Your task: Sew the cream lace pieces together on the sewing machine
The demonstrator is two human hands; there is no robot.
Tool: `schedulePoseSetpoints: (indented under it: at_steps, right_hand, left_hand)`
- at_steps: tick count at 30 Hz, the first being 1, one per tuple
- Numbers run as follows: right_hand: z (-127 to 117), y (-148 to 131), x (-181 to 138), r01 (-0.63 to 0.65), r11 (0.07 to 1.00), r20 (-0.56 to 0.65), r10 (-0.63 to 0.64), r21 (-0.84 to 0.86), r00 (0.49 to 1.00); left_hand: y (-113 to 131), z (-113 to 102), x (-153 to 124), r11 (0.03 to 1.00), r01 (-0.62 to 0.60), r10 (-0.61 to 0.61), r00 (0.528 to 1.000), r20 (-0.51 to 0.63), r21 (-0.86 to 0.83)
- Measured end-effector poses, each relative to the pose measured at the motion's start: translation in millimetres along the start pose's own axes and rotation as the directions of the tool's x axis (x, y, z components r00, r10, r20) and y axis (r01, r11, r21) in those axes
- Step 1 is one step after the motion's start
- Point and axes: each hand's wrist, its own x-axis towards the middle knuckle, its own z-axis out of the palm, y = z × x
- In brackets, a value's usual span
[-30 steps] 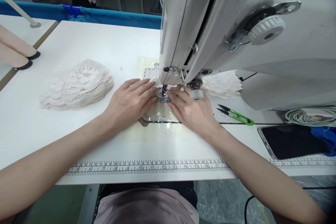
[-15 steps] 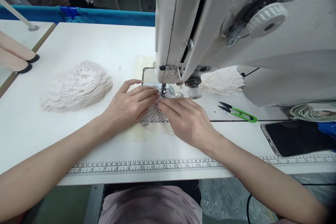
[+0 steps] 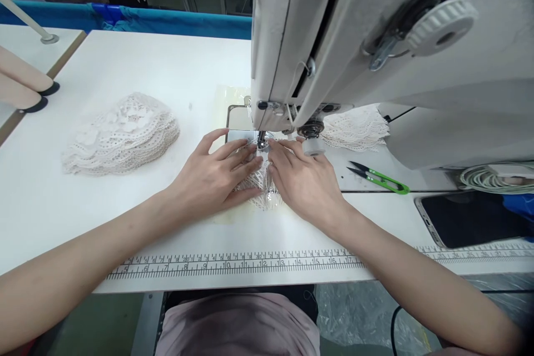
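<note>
A small piece of white lace (image 3: 267,192) lies on the sewing machine's bed, its upper edge at the presser foot (image 3: 261,140). My left hand (image 3: 217,175) rests on the left side of the lace with its fingers spread and stretched toward the foot. On the right side, my right hand (image 3: 306,181) lies over the lace, fingers extended and fingertips close to the foot. Both hands press from above, and they partly cover the lace. The head of the white sewing machine (image 3: 292,39) stands above my fingers.
A pile of white lace pieces (image 3: 125,133) sits at left, and another lace stack (image 3: 354,128) lies behind the machine head. Green thread snips (image 3: 381,179), a phone (image 3: 471,219) and a coiled cable (image 3: 496,178) are at right. A ruler strip (image 3: 246,263) runs along the table's front.
My hands have moved apart, the right one shifting right and the left spreading its fingers. The lace between them now shows more narrowly, turned or drawn toward the foot.
</note>
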Motion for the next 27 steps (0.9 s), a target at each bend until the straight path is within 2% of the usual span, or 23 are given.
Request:
schedulePoseSetpoints:
  at_steps: [22, 24, 27]
  right_hand:
    - [2.3, 3.9, -1.4, 0.023, 0.998, -0.041, -0.026, -0.065, 0.999]
    - [1.2, 4.6, -1.7, 0.053, 0.998, -0.076, -0.057, -0.042, 0.995]
    - [-1.7, 6.8, -2.6, 0.123, 0.992, -0.124, -0.119, 0.031, 0.985]
  left_hand:
    - [-0.6, 2.6, 2.4, 0.999, 0.041, -0.041, 0.999, 0.020, -0.006]
    - [-0.3, 1.8, 1.5, 1.000, 0.010, -0.009, 1.000, -0.017, 0.014]
    - [1.2, -0.8, -0.7, 0.990, -0.138, 0.141, 0.984, -0.108, 0.035]
